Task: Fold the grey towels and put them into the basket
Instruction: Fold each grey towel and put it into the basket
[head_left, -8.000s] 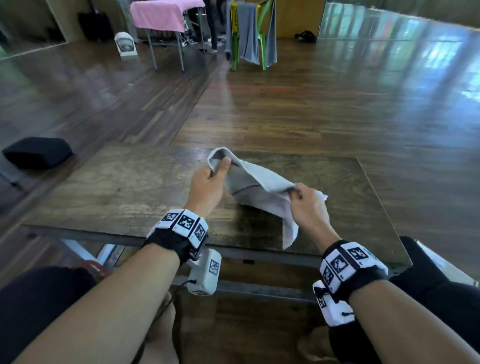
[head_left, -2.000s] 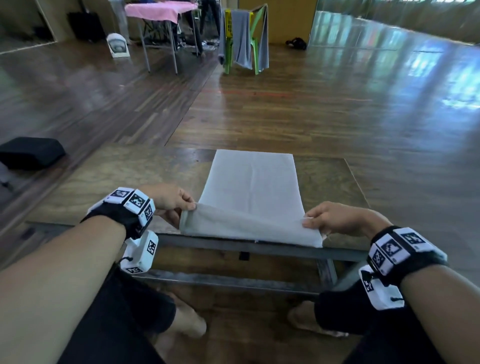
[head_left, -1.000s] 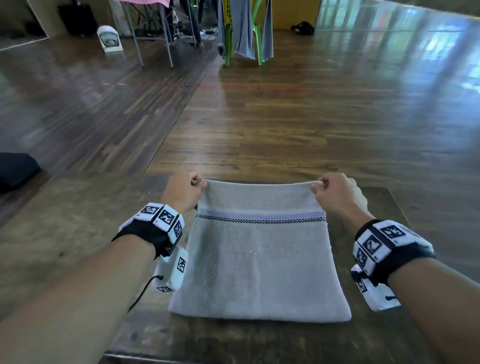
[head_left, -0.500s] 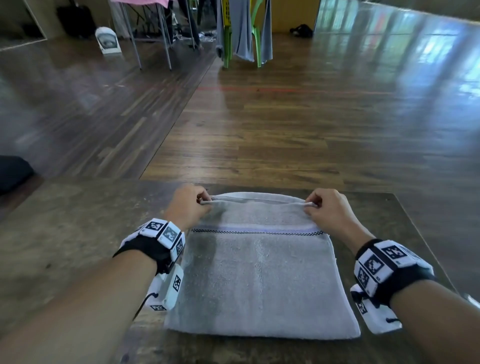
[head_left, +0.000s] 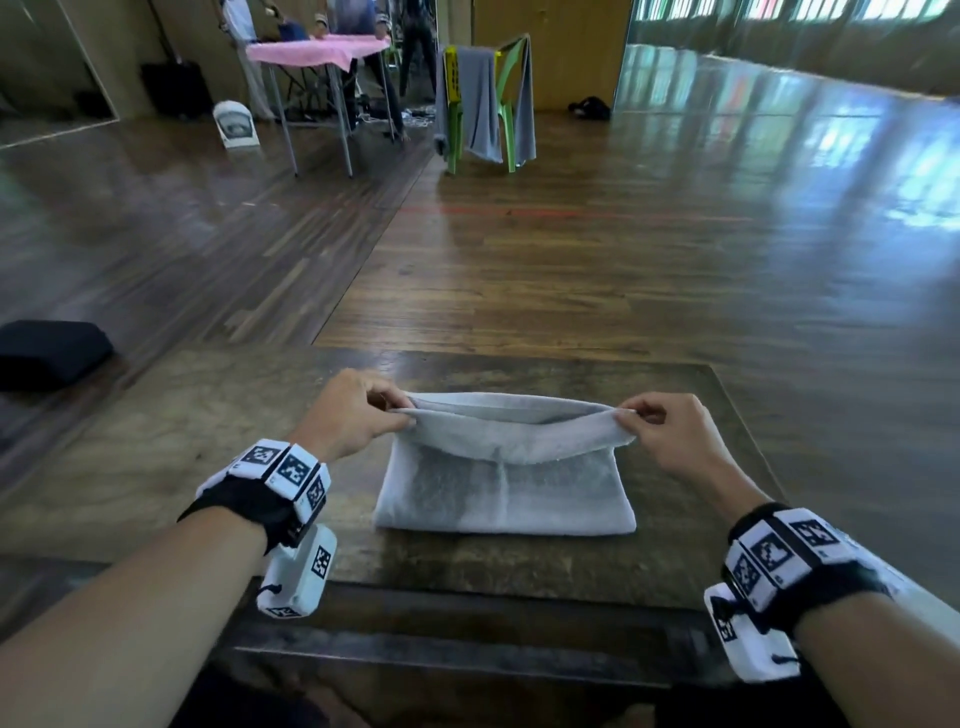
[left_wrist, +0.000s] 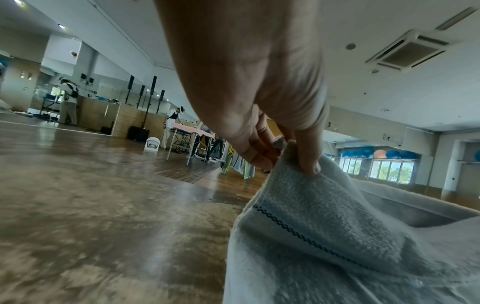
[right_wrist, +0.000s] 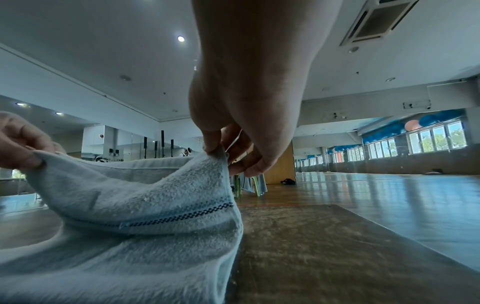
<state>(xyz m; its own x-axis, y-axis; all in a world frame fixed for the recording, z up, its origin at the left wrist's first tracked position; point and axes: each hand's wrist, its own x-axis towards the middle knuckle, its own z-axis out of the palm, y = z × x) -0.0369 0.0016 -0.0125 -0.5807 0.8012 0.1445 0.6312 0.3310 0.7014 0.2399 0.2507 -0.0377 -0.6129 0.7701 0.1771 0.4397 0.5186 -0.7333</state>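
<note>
I note grey towel (head_left: 501, 488) on surface (head_left: 156, 467): soft, limp, light. Left hand (head_left: 350, 410), right hand (head_left: 670, 436) pinch far corners; corners best hold.

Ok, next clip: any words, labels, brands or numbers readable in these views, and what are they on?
No readable text.
Wristbands: black-and-white square marker patterns only, no letters.
Yellow strip on the green chair: dark marks, too small and blurred to read.
Grey towel: a woven checked stripe, no label showing.
</note>
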